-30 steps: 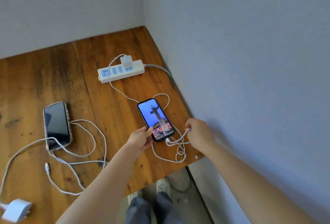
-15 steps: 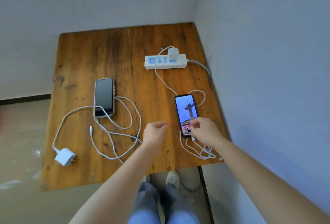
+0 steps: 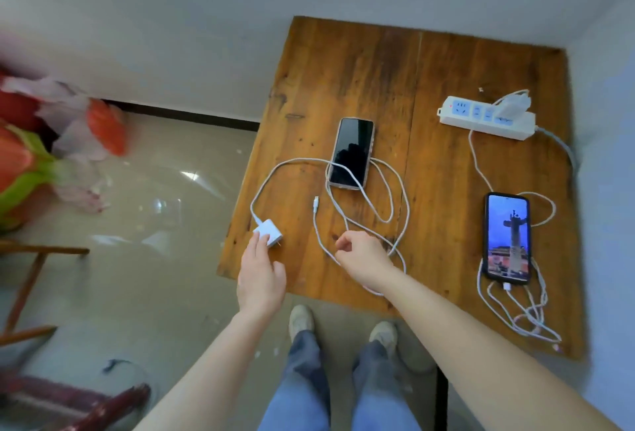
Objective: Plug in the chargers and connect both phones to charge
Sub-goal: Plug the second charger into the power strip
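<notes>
A lit phone point(image 3: 507, 237) lies at the right of the wooden table point(image 3: 364, 63) with a white cable point(image 3: 512, 314) in its bottom port. That cable runs to a white charger point(image 3: 514, 106) seated in the power strip point(image 3: 488, 118). A dark-screened phone point(image 3: 352, 152) lies mid-table, a second white cable point(image 3: 395, 186) looped over it, its free plug point(image 3: 315, 199) bare. My left hand point(image 3: 261, 272) is open, fingertips touching the loose white charger point(image 3: 268, 233) at the table's left edge. My right hand point(image 3: 362, 253) hovers loosely curled over the cable loops, holding nothing I can see.
White walls close the table in at the back and right. A tiled floor point(image 3: 144, 217) lies to the left, with blurred red and green objects point(image 3: 31, 156) and a wooden frame point(image 3: 31, 279). My feet point(image 3: 343, 331) stand at the table's near edge.
The view swung left. My right hand left the lit phone and its cable and moved to the middle cable. My left hand reached left to the loose charger.
</notes>
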Action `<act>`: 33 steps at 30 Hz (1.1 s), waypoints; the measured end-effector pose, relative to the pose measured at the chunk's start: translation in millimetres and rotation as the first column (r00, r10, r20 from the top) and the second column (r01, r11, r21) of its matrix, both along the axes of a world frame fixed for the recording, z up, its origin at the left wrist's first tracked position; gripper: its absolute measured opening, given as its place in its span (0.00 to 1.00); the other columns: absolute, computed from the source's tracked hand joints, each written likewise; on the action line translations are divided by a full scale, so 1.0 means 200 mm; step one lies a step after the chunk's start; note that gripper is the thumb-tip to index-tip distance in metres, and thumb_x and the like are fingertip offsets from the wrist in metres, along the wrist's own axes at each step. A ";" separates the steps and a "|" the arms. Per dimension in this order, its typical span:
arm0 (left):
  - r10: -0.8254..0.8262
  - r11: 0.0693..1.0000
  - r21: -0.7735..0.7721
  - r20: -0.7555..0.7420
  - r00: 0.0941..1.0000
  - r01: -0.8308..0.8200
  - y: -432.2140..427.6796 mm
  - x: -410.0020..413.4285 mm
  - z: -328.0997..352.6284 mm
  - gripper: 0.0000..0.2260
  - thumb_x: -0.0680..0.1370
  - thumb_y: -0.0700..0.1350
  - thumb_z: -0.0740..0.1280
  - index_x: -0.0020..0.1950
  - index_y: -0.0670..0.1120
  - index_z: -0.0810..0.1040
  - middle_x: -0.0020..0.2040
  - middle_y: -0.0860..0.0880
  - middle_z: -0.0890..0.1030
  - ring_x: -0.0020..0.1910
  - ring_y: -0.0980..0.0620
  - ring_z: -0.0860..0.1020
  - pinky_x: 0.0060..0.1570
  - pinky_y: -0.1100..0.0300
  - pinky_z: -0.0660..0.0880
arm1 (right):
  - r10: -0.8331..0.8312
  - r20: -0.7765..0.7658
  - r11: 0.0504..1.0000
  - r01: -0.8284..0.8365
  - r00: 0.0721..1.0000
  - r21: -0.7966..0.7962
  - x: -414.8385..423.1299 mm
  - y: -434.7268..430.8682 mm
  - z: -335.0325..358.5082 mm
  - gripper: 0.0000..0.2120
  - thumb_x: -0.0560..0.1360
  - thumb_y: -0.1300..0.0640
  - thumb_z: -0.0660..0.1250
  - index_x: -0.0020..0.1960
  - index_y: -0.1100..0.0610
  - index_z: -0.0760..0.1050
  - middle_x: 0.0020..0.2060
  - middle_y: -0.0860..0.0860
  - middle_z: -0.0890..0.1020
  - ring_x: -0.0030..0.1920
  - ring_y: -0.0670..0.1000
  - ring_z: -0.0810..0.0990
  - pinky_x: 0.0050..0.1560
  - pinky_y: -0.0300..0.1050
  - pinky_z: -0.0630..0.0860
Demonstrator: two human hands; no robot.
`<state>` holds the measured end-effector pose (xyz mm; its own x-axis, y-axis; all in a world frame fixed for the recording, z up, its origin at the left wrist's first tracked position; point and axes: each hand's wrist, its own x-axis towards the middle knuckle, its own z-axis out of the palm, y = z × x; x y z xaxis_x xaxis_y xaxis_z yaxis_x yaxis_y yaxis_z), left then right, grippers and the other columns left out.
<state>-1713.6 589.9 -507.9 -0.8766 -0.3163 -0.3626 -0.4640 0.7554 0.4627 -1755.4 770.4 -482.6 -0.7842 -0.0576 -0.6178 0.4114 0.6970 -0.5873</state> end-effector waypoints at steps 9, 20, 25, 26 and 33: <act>-0.270 0.948 -0.122 0.180 0.946 0.294 -0.28 0.05 -0.16 0.27 0.78 0.43 0.56 0.77 0.41 0.54 0.79 0.43 0.53 0.77 0.47 0.52 0.71 0.56 0.57 | 0.193 -0.109 0.973 -0.176 0.975 0.151 -0.14 -0.61 -0.14 0.17 0.75 0.48 0.64 0.58 0.58 0.70 0.57 0.55 0.76 0.56 0.57 0.74 0.51 0.51 0.71; -0.493 0.772 -0.209 0.400 0.772 0.601 -0.35 -0.01 -0.12 0.31 0.79 0.46 0.56 0.77 0.40 0.45 0.79 0.41 0.47 0.77 0.44 0.49 0.73 0.52 0.55 | 0.144 0.089 0.962 -0.161 0.985 0.219 -0.25 -0.68 -0.15 0.24 0.63 0.40 0.69 0.48 0.57 0.73 0.43 0.52 0.79 0.45 0.55 0.79 0.42 0.48 0.77; -0.470 0.734 -0.169 0.574 0.671 0.658 -0.28 -0.12 -0.03 0.32 0.79 0.49 0.58 0.77 0.37 0.48 0.78 0.39 0.48 0.76 0.43 0.52 0.68 0.53 0.64 | -0.074 0.140 0.994 0.083 0.987 -0.065 -0.29 -0.52 0.01 0.16 0.62 0.44 0.68 0.30 0.54 0.67 0.25 0.46 0.67 0.27 0.46 0.68 0.28 0.42 0.65; -0.461 0.726 -0.156 0.612 0.643 0.669 -0.27 -0.14 -0.02 0.32 0.79 0.49 0.59 0.76 0.37 0.49 0.78 0.38 0.48 0.76 0.42 0.52 0.67 0.52 0.66 | -0.104 0.114 0.990 0.114 0.988 -0.086 -0.30 -0.47 0.05 0.16 0.61 0.44 0.68 0.28 0.53 0.65 0.25 0.46 0.66 0.26 0.47 0.67 0.28 0.42 0.63; -0.288 0.898 -0.019 0.729 0.621 0.439 0.00 -0.37 0.04 0.40 0.78 0.51 0.62 0.76 0.37 0.38 0.77 0.34 0.44 0.75 0.34 0.52 0.69 0.46 0.61 | -0.206 -0.091 0.967 0.189 0.974 -0.173 -0.42 -0.01 0.34 0.12 0.66 0.50 0.68 0.45 0.56 0.74 0.39 0.51 0.77 0.36 0.48 0.75 0.34 0.42 0.71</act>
